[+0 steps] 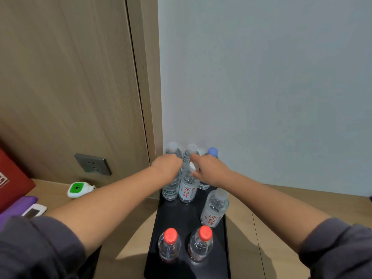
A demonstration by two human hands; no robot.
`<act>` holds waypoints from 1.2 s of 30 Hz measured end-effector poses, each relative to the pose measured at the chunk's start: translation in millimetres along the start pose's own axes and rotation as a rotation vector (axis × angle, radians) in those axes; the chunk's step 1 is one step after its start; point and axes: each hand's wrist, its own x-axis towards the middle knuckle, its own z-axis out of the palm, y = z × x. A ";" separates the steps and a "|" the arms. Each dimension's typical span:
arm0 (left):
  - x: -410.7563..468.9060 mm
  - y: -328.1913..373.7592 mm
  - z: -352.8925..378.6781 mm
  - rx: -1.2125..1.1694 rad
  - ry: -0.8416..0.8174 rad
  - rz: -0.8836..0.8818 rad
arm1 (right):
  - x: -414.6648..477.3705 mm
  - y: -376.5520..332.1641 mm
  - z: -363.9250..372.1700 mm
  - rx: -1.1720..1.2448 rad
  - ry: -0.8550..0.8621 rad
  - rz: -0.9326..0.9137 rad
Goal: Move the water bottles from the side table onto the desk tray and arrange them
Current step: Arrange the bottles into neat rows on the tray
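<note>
A black tray [181,216] lies on the wooden desk and holds several upright water bottles. My left hand [167,166] is wrapped around the green-labelled bottle [170,190] at the tray's far left corner. My right hand [209,170] pinches the neck of the red-lettered bottle [188,191] beside it. A clear-capped bottle [192,149] and a blue-capped bottle [212,152] stand behind my hands against the wall. Another red-lettered bottle [215,210] stands at the tray's right edge. Two red-capped bottles [170,244] [201,242] stand at the near end.
A wall socket [93,164] sits in the wooden panel on the left. Below it lies a green-and-white device [77,189]. A red box [12,178], a purple item [18,206] and a white remote [34,211] are at the desk's left edge. The wall is just behind the tray.
</note>
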 end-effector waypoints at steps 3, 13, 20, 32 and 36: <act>-4.4 -0.6 10.6 -0.082 0.061 -0.025 | -7.3 4.8 -0.3 0.044 -0.028 0.071; -6.5 4.5 17.0 -0.116 0.128 -0.070 | -57.3 26.7 -10.3 -0.105 -0.385 0.205; -8.7 4.5 16.4 -0.105 0.129 -0.070 | -57.6 22.0 -9.3 -0.222 -0.258 0.142; -10.0 8.7 21.0 -0.110 0.115 -0.125 | -18.8 22.0 -21.5 -0.235 -0.194 0.163; -10.8 9.7 21.0 -0.112 0.120 -0.130 | -16.0 22.1 -18.8 -0.219 -0.161 0.149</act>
